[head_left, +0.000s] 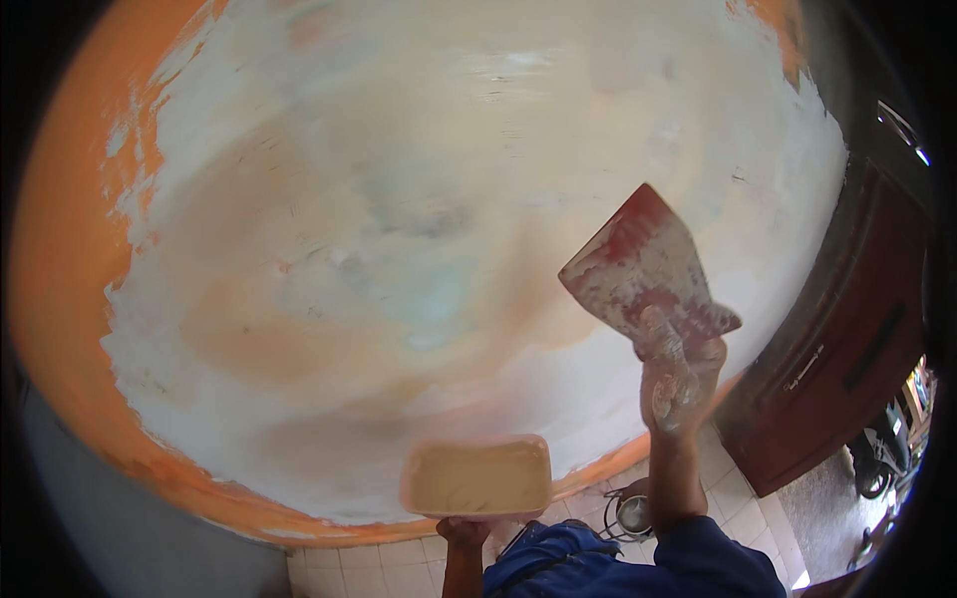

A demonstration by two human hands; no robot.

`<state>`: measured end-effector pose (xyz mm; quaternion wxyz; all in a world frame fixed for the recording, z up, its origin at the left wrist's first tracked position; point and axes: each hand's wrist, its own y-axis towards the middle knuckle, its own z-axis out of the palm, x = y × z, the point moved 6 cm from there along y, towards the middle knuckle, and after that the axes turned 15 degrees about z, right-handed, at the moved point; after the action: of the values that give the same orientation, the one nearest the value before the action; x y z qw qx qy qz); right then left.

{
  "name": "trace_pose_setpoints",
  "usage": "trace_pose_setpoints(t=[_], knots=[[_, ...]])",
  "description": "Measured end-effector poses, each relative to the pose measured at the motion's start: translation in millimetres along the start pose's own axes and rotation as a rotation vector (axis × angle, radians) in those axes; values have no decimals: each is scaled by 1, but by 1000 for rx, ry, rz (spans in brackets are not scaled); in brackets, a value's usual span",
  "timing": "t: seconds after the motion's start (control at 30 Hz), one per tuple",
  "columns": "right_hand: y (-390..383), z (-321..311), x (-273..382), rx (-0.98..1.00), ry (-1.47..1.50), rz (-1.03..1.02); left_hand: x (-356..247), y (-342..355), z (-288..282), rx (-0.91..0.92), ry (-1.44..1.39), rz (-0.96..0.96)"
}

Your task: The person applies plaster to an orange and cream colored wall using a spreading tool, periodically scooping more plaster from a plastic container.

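Head view, and at right of centre your right hand has the red spreader by its narrow end, thumb and fingers clamped on it, wide edge toward the wall. It looks light and fairly stiff; smears could make it slippery, so that narrow end is the place to grip. Bottom centre, your left hand is closed on the near edge of the tub, fingertips hidden; its beige paste probably weighs it down, so support it low.

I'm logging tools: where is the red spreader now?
In the head view, right of centre, the red spreader is in the right hand, in front of the patchy wall.
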<state>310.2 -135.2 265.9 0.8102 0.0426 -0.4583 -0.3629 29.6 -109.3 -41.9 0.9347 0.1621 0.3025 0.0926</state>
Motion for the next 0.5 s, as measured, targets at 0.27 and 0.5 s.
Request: trace_pose_setpoints(t=[0.27,0.5], knots=[[-17,-38,-37,19,235,362,2,-17,-11,22,298,30],[-54,-54,-84,170,353,594,-7,-13,29,9,274,109]])
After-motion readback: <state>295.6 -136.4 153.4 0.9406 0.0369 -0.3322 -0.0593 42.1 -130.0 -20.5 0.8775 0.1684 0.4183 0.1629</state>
